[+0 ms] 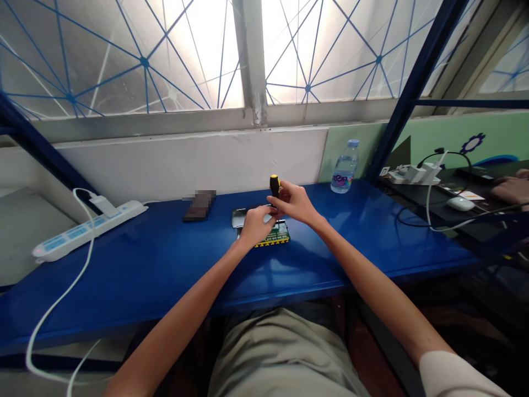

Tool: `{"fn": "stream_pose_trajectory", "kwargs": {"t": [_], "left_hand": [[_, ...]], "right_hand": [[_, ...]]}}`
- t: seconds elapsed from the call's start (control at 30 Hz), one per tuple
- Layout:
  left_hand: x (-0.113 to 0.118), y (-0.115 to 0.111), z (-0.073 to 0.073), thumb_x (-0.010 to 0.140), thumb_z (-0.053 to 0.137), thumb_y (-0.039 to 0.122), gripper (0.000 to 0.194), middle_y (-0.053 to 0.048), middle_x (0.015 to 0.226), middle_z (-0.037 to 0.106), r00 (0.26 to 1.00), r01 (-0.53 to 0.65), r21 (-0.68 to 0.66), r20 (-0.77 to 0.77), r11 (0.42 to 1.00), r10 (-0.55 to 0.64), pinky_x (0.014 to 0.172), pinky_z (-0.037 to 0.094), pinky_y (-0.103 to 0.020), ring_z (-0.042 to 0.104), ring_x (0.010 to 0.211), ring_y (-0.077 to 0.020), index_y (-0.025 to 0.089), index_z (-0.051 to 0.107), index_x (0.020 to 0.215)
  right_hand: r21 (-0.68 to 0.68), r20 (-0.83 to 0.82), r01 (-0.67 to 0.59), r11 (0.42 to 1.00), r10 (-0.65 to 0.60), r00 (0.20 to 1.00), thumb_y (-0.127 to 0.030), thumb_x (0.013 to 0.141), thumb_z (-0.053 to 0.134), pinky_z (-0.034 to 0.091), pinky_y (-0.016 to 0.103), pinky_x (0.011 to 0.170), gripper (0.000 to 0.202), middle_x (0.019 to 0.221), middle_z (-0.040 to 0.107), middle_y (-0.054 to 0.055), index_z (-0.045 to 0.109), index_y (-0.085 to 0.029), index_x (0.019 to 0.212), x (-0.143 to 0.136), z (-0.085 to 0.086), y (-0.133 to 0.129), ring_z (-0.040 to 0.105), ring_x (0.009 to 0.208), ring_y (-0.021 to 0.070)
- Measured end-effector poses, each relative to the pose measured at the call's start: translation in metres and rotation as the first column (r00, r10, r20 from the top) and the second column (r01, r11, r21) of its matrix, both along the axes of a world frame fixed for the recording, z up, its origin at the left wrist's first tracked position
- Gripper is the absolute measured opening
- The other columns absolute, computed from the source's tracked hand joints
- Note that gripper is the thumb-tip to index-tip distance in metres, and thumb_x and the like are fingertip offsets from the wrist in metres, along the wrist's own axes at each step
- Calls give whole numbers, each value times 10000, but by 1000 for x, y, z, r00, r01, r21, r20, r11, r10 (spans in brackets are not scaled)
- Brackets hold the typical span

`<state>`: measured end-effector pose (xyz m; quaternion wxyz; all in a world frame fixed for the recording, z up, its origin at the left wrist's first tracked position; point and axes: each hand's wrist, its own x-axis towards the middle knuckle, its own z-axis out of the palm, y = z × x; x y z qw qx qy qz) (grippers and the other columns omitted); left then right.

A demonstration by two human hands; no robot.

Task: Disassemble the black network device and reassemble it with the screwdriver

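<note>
A screwdriver with a black and yellow handle stands upright over the work, and my right hand is closed round it. My left hand is closed by the screwdriver's lower part, with its fingertips pinched together; what they hold, if anything, is hidden. Beneath both hands lies a green circuit board with a yellow front edge. A grey, shiny panel shows behind it, partly covered by my left hand. The screwdriver's tip is hidden by the fingers.
On the blue table are a white power strip at left and a dark pixelated object. A water bottle stands at back right. Farther right, another person's hand is near a white mouse and cables.
</note>
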<state>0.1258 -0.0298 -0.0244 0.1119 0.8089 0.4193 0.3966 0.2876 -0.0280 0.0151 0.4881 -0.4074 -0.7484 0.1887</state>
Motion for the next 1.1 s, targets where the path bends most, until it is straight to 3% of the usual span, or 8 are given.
{"fn": "stream_pose_trajectory", "kwargs": {"t": [0.23, 0.43, 0.73, 0.93, 1.1], "left_hand": [[0, -1, 2, 866, 682, 183, 96, -43, 955, 791, 1000, 13, -14, 15, 1000, -13, 885, 538, -329, 738, 930, -231, 192, 765, 913], [-3, -1, 4, 832, 707, 186, 94, -30, 971, 781, 990, 87, -55, -108, 995, -93, 892, 524, -336, 714, 957, -236, 213, 771, 896], [-5, 2, 4, 840, 704, 184, 74, -24, 912, 773, 978, 40, -17, -204, 999, -43, 847, 507, -322, 685, 922, -225, 218, 769, 843], [-3, 3, 9, 859, 681, 198, 95, -22, 914, 774, 969, 20, 12, -245, 1000, -16, 863, 500, -324, 680, 935, -222, 228, 769, 836], [13, 13, 13, 855, 651, 171, 150, -20, 922, 780, 964, 37, -1, -263, 999, -36, 866, 515, -317, 693, 932, -222, 235, 786, 872]], "right_hand": [[4, -15, 4, 1000, -3, 1000, -422, 856, 648, 418, 280, 561, 233, 642, 597, -18, 550, -212, 837, 0, -1, 1, 565, 586, 145], [0, -73, 13, 1000, -13, 997, -451, 879, 632, 428, 293, 553, 244, 644, 615, -19, 570, -216, 899, 2, 3, -1, 581, 523, 143], [18, -156, 63, 998, -60, 986, -497, 873, 640, 443, 301, 531, 295, 671, 647, -6, 575, -214, 928, 6, 4, 2, 613, 484, 157], [81, -175, 200, 976, -184, 967, -459, 875, 633, 451, 299, 542, 259, 677, 667, 2, 576, -211, 922, 17, 9, 8, 607, 481, 155], [171, -147, 335, 927, -312, 939, -431, 876, 622, 455, 297, 577, 234, 604, 621, -13, 531, -224, 817, 29, 12, 12, 599, 520, 159]]}}
